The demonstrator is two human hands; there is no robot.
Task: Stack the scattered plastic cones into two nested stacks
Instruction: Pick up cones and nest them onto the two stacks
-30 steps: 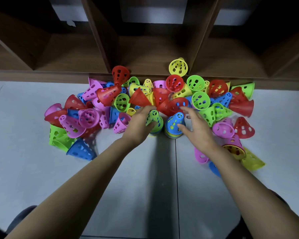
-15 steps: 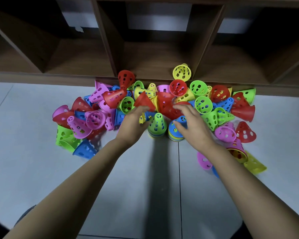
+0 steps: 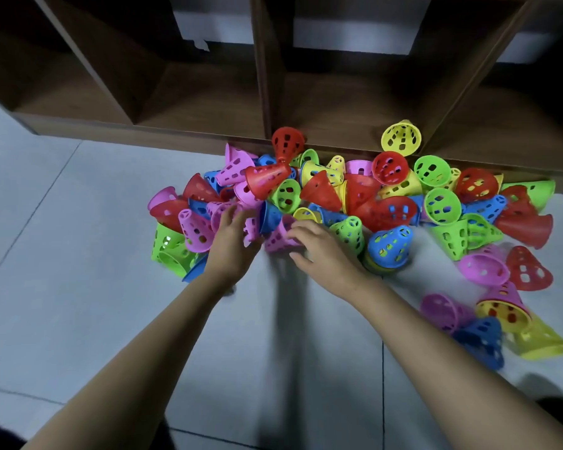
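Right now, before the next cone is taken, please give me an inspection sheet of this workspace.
Surface: grey tiled floor, cones spread over it.
Job's things: loose cone pile in five colours along the shelf base; two upright stacks side by side, green-topped stack and blue-topped stack.
Clutter: nothing seen.
Hands: left hand at the pink cones; right hand at one pink cone; both grips are blurred.
Cables: nothing seen.
Surroundings: dark wooden shelf unit, a yellow cone on its ledge.
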